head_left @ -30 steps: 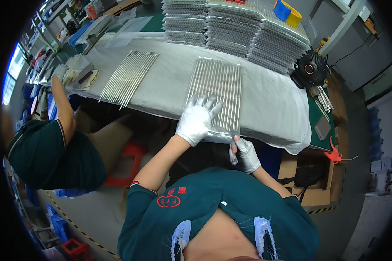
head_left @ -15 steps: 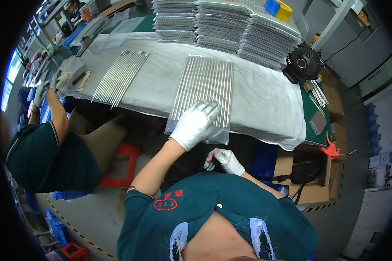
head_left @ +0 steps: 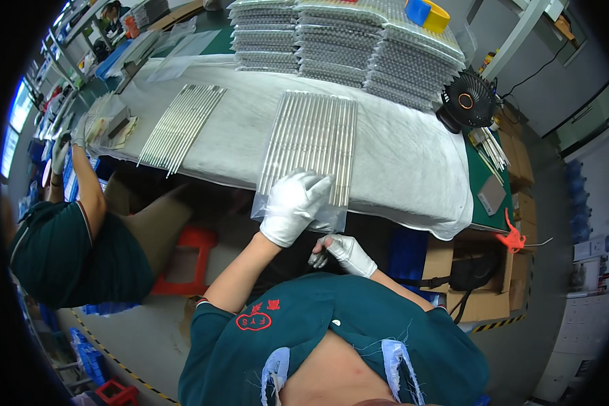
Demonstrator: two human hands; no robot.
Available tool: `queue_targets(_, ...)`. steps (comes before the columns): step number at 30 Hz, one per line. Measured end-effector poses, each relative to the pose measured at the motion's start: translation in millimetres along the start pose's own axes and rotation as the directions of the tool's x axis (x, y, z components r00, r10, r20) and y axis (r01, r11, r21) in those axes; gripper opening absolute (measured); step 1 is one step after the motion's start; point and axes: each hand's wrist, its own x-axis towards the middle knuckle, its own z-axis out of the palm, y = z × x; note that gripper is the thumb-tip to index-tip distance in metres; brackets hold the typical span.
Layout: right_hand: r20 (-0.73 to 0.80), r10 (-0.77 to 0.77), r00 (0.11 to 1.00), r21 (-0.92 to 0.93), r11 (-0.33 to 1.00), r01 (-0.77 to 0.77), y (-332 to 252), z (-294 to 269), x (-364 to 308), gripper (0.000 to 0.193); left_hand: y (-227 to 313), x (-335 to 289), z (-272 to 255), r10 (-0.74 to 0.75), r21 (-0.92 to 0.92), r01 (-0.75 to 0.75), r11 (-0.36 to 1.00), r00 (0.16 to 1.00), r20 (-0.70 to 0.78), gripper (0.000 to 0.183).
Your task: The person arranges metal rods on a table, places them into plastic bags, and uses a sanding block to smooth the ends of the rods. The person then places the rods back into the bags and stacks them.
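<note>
Silvery metal rods (head_left: 311,132) lie side by side in a clear plastic bag (head_left: 262,203) on the white-covered table before me. My left hand (head_left: 294,206), in a white glove, is at the bag's near end, its bent fingers closed on the plastic over the rod ends. Part of the bag's edge is hidden beneath it. Close to my body, below the table edge, my right hand (head_left: 348,254) is curled, with bare fingertips showing from its white glove. Its fingers are pressed together; whatever they hold cannot be made out.
Loose rods (head_left: 183,125) lie further left. Tall stacks of bubble-wrapped packs (head_left: 331,44) stand behind, topped by a yellow-and-blue tape roll (head_left: 427,15). At right are a black fan (head_left: 468,100) and a red air gun (head_left: 513,233). A co-worker (head_left: 81,243) works at left beside a red stool (head_left: 199,260).
My left hand has drawn back toward me along the rods, and its spread fingers have bent. My right hand stays near my body. The view has shifted slightly.
</note>
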Motion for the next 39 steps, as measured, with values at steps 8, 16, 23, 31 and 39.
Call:
queue_targets(8, -0.214, -0.097, 0.972, -0.009, 0.995, 0.097, -25, 20, 7, 0.033, -1, -16, 11, 0.167, -0.037, -0.192, 0.981, 0.922, -0.349, 0.046)
queue_targets(16, -0.220, -0.141, 0.965, 0.021, 0.989, 0.149, -47, 35, 35, 0.045, 38, -69, 3, 0.076, -0.116, -0.157, 0.981, 0.855, -0.512, 0.051)
queue_targets(23, 0.115, 0.130, 0.985, -0.200, 0.974, -0.105, -20, 48, 44, 0.030, 19, -173, -22, 0.045, -0.132, -0.077, 0.988, 0.972, -0.230, 0.055)
queue_targets(31, 0.538, 0.300, 0.787, -0.509, 0.860, 0.020, 40, 91, 52, 0.026, 16, -270, -16, -0.338, -0.032, 0.338, 0.941, 0.941, 0.002, 0.062)
queue_targets(39, 0.442, 0.119, 0.889, -0.472, 0.874, 0.117, -38, 95, 39, 0.029, 33, -178, -54, -0.566, -0.530, 0.539, 0.655, 0.814, 0.129, 0.056)
